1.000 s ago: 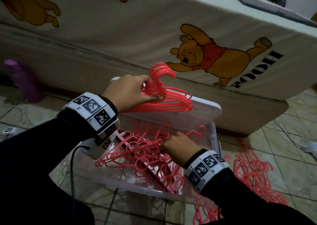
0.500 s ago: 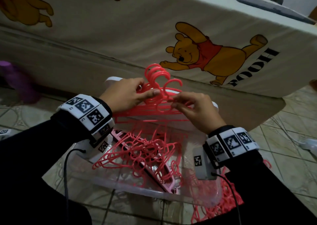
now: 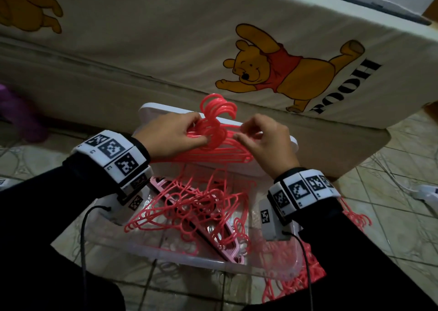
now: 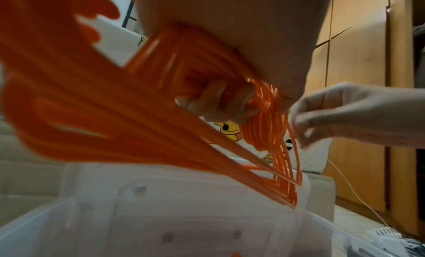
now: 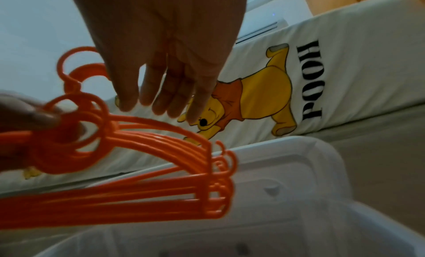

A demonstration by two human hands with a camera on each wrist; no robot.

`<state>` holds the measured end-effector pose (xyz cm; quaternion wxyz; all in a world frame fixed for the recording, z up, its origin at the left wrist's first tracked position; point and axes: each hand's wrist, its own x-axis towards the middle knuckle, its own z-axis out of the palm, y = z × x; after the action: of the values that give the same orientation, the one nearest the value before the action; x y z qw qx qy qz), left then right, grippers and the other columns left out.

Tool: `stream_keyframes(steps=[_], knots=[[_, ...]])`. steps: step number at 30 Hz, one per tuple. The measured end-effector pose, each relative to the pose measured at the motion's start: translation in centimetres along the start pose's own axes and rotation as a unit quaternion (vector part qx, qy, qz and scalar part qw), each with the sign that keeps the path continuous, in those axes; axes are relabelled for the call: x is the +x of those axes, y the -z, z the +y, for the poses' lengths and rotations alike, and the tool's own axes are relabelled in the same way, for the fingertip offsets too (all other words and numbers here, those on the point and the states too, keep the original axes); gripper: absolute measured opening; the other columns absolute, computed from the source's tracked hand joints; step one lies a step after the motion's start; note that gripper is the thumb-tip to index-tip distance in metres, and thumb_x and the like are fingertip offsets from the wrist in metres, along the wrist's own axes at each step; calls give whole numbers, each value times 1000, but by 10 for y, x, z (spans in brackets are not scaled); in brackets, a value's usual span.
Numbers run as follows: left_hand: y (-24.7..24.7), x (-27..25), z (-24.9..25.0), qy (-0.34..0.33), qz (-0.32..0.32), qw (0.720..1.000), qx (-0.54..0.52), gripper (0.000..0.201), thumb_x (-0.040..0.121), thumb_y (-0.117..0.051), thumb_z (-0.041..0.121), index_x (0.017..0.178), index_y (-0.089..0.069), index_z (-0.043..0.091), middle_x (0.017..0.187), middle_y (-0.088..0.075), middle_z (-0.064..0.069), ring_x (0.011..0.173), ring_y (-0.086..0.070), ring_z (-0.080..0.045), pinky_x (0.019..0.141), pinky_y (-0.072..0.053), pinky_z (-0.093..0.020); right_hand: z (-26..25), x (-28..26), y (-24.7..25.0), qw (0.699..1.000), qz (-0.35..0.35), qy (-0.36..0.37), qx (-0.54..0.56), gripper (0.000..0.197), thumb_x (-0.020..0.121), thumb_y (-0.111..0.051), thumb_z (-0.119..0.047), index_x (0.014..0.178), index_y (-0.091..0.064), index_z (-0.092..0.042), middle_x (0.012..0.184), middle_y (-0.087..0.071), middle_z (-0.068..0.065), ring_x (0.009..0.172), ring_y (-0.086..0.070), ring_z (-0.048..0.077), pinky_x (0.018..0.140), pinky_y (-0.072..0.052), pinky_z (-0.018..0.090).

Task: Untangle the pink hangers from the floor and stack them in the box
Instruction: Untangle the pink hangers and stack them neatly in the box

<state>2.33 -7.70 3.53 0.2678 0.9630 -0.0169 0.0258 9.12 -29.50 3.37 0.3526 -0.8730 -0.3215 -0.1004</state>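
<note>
My left hand [image 3: 201, 133] grips a neat stack of pink hangers [image 3: 213, 149] by the necks, hooks up, held above the far end of the clear plastic box [image 3: 189, 262]. My right hand [image 3: 244, 133] hovers just right of the hooks. The right wrist view shows that hand [image 5: 161, 100] with loosely straight fingers holding nothing above the stack [image 5: 149, 197]. A tangle of pink hangers [image 3: 189, 211] lies inside the box. More tangled hangers [image 3: 355, 216] lie on the floor to the box's right.
The box's white lid [image 3: 272, 168] leans behind the box against a mattress with a bear-print sheet [image 3: 260, 69]. A purple object [image 3: 14, 116] sits on the tiled floor at far left. White cables and a plug strip [image 3: 426, 192] lie at right.
My right hand rose from the tangle in the box, brought a hanger to the stack in my left hand, and now its fingers have loosened beside the hooks.
</note>
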Motion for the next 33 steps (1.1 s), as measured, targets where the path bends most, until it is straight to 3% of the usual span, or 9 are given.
stream_keyframes(steps=[3, 5, 8, 12, 14, 18, 22, 29, 33], knots=[[1, 1, -3, -9, 53, 999, 4, 37, 75, -58, 63, 90, -56, 29, 76, -57, 12, 79, -58, -14, 70, -41, -29, 21, -1, -1, 985, -127, -39, -107, 13, 83, -69, -21, 75, -59, -23, 72, -59, -9, 70, -58, 9, 64, -44, 24], [2, 3, -5, -13, 83, 996, 9, 37, 73, -65, 58, 88, -60, 24, 72, -54, 12, 76, -56, -12, 70, -38, -26, 33, -6, -10, 951, -234, -70, -190, 3, 84, -64, -20, 81, -63, -20, 83, -65, 0, 82, -63, 21, 68, -45, 27], [3, 5, -5, 3, 91, 996, 1, 48, 67, -69, 58, 95, -67, 18, 72, -55, 10, 75, -54, -12, 72, -42, -27, 47, -20, -35, 899, -344, -104, -252, 15, 85, -57, -17, 96, -68, -15, 99, -68, 11, 93, -64, 29, 74, -45, 30], [5, 4, -3, 26, 87, 995, -31, 63, 51, -49, 73, 85, -67, 22, 69, -58, 17, 73, -59, -11, 74, -47, -27, 47, -41, -73, 855, -442, -58, -265, 27, 88, -51, -15, 111, -65, -17, 110, -66, 14, 101, -64, 32, 81, -48, 35], [5, 4, -3, 32, 85, 995, -36, 61, 52, -51, 72, 84, -68, 23, 69, -59, 17, 74, -60, -11, 73, -47, -27, 44, -52, -90, 839, -480, -30, -256, 35, 90, -48, -16, 124, -57, -20, 117, -63, 14, 105, -62, 33, 82, -47, 36], [5, 3, -4, 21, 73, 997, -10, 43, 63, -57, 65, 82, -63, 27, 73, -61, 11, 80, -62, -15, 78, -49, -33, 43, -72, -112, 818, -510, 17, -266, 39, 96, -44, -13, 134, -42, -10, 127, -56, 19, 108, -60, 36, 82, -47, 40], [8, 2, -6, 33, 70, 997, 0, 45, 63, -51, 61, 88, -65, 26, 80, -65, 9, 83, -62, -15, 80, -51, -36, 36, -72, -118, 818, -503, 42, -276, 36, 97, -44, -28, 126, -52, -9, 122, -59, 17, 107, -60, 34, 83, -48, 41], [13, 3, -3, 71, 85, 994, 3, 58, 63, -49, 71, 102, -65, 30, 95, -70, 6, 94, -64, -16, 88, -49, -37, 16, -28, -85, 862, -406, 52, -298, 26, 88, -52, -29, 104, -67, -14, 106, -66, 13, 99, -63, 32, 76, -49, 37], [16, 3, -3, 74, 110, 991, -33, 55, 70, -64, 68, 107, -66, 27, 101, -71, 2, 98, -64, -19, 89, -49, -40, 4, -14, -50, 887, -367, 66, -274, 24, 89, -55, -30, 104, -68, -16, 107, -60, 9, 102, -59, 29, 74, -45, 33]])
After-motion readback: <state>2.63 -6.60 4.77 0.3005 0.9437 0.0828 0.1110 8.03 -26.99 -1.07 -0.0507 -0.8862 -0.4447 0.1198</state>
